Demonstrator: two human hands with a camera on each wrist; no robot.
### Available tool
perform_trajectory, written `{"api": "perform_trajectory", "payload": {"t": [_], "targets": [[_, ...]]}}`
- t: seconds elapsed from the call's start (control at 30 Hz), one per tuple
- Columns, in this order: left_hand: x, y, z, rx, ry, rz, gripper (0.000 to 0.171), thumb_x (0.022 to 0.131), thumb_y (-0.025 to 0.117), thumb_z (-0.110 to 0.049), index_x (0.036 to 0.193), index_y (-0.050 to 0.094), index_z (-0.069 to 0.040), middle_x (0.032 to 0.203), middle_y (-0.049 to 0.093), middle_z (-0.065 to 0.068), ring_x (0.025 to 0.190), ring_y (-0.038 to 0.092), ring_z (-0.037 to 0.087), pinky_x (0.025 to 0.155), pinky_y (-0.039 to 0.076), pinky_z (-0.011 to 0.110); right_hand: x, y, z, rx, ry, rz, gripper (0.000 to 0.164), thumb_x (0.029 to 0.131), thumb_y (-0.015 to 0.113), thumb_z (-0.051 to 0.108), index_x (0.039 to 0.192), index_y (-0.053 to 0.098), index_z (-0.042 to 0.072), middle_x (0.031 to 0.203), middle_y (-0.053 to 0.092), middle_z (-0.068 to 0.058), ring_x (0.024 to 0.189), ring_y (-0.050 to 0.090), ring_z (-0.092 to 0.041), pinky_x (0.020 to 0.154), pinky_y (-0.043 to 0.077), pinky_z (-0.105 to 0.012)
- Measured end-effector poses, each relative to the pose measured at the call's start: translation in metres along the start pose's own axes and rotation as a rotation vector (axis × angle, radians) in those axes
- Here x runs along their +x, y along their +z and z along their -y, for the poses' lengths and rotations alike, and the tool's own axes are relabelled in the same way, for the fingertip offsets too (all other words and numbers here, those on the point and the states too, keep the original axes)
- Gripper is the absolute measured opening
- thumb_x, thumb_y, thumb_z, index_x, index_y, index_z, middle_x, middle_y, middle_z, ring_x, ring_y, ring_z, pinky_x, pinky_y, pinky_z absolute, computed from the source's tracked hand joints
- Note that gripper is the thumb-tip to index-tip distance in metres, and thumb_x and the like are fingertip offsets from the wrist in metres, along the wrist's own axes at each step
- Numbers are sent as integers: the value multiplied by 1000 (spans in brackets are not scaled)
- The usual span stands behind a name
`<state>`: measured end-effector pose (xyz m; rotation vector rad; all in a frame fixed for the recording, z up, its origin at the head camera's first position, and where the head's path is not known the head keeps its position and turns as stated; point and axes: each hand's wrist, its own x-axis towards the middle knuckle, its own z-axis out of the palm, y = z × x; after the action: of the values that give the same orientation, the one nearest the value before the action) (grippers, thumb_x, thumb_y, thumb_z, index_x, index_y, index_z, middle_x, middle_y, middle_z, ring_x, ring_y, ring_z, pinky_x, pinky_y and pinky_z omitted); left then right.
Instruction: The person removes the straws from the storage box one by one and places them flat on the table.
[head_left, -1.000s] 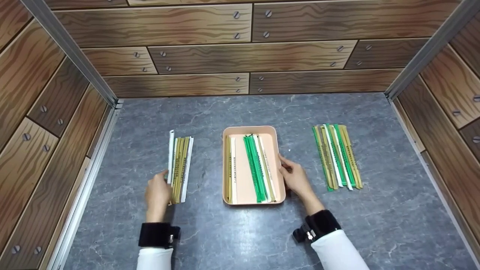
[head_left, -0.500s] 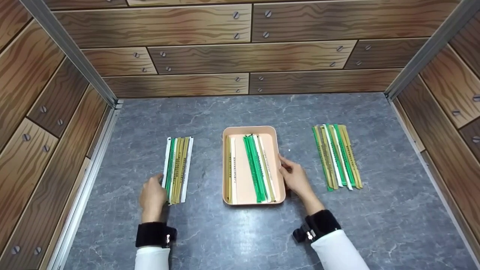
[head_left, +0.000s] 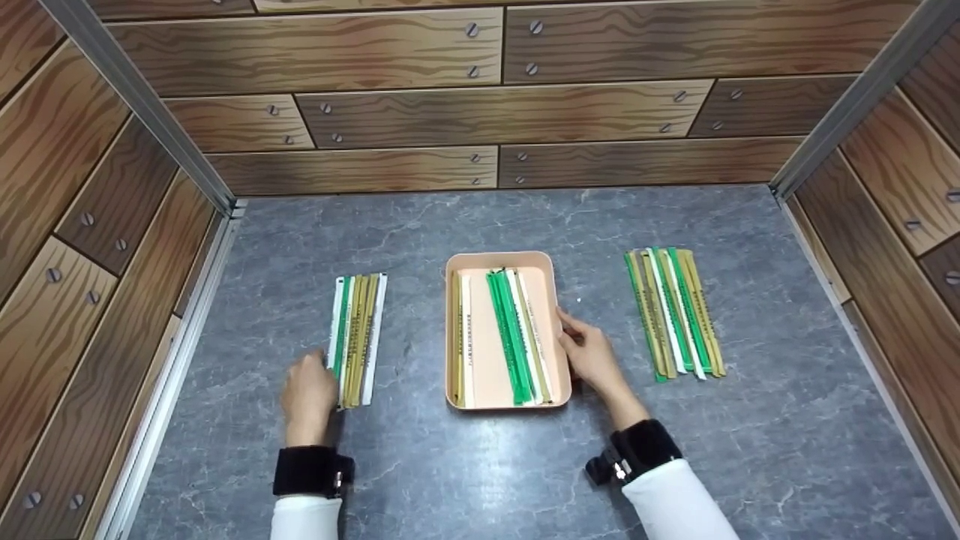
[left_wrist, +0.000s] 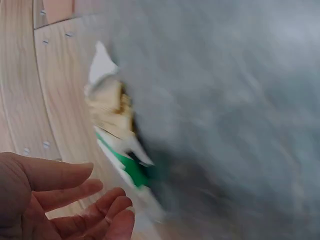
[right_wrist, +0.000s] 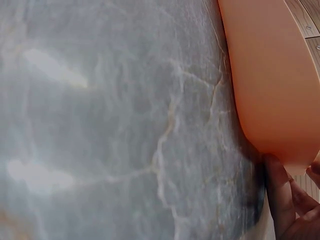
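Note:
In the head view, my left hand (head_left: 309, 394) is beside the left edge of a row of white, green and gold wrapped straws (head_left: 357, 337). The left wrist view shows its thumb and fingers loosely bent with a gap between them; the straw ends (left_wrist: 115, 110) are blurred there. My right hand (head_left: 595, 358) holds the right wall of a shallow peach tray (head_left: 480, 390). Its thumb (right_wrist: 278, 185) touches the tray's outside, with other fingers at the far side of the wall. Inside the tray, gold and white straws lie left, and green, white and gold ones (head_left: 510, 337) lie right.
A second row of green, gold and white wrapped straws (head_left: 675, 315) lies right of the tray on the grey marbled table (head_left: 480, 480). Wood-patterned panels (head_left: 480, 112) wall in the back and both sides.
The raised white straw at the left row's edge has come down beside a green one, lined up with the rest. My left hand has shifted slightly left; the right hand and tray stay put.

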<state>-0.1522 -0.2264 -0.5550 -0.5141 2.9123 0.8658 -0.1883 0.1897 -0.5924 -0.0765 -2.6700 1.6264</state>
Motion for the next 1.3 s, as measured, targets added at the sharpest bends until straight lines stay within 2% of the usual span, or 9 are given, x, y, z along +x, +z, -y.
{"api": "perform_trajectory", "payload": {"t": [0.1,0.3,0.43,0.53,0.7,0.8,0.9,1.1,1.3], "targets": [[-6,3,-15,-12,82,-41,29,92,54,-5,118,61,7,100,63,30,87,62,48,68,50,59,0,0,1,-1,-5,7,44,94,60,0,138,56,5,108,68,-22,98,65,-32,85,52,-43],[-21,23,-55,38,369,-125,27,86,59,2,113,63,8,97,60,30,78,62,45,62,53,54,0,0,2,-17,-6,-3,43,93,60,-1,136,57,5,101,69,-22,92,66,-31,80,53,-40],[-33,42,-85,54,517,-88,33,85,65,3,118,62,6,101,59,27,81,62,39,67,55,48,0,0,2,-15,-9,-8,43,93,60,-1,136,58,5,102,69,-22,92,66,-30,80,53,-39],[-41,57,-106,10,585,-32,39,85,67,3,124,61,5,103,56,23,81,60,33,67,55,42,0,1,1,-9,-17,-7,44,92,60,-2,136,57,4,105,69,-23,94,66,-31,81,53,-39],[-48,80,-137,-45,641,56,48,89,70,-11,134,57,-2,114,53,21,90,60,30,73,56,38,0,1,0,-20,-19,-13,44,92,61,-3,136,58,5,104,69,-22,94,65,-31,82,53,-41],[-51,91,-150,-9,672,101,50,92,69,-23,136,55,-5,123,52,23,98,61,33,78,56,42,0,1,0,-26,-16,-13,44,92,61,-2,136,58,5,104,69,-22,94,65,-31,82,52,-42],[-53,103,-160,56,688,143,51,92,68,-28,136,56,-6,125,54,24,103,61,35,82,55,46,0,0,0,-14,-4,-3,44,93,61,-1,136,57,6,106,68,-22,96,65,-31,83,52,-41],[-57,120,-170,190,706,207,48,92,68,-28,135,59,-10,116,60,19,97,62,31,78,56,43,0,1,0,2,-6,1,44,94,59,-1,137,56,5,107,68,-22,95,65,-31,81,53,-39],[-57,128,-171,290,720,186,32,90,69,-26,117,69,-9,101,61,15,84,60,27,71,55,39,0,-1,1,1,-2,0,44,94,60,0,137,57,6,105,69,-20,94,65,-29,80,52,-37]]}}
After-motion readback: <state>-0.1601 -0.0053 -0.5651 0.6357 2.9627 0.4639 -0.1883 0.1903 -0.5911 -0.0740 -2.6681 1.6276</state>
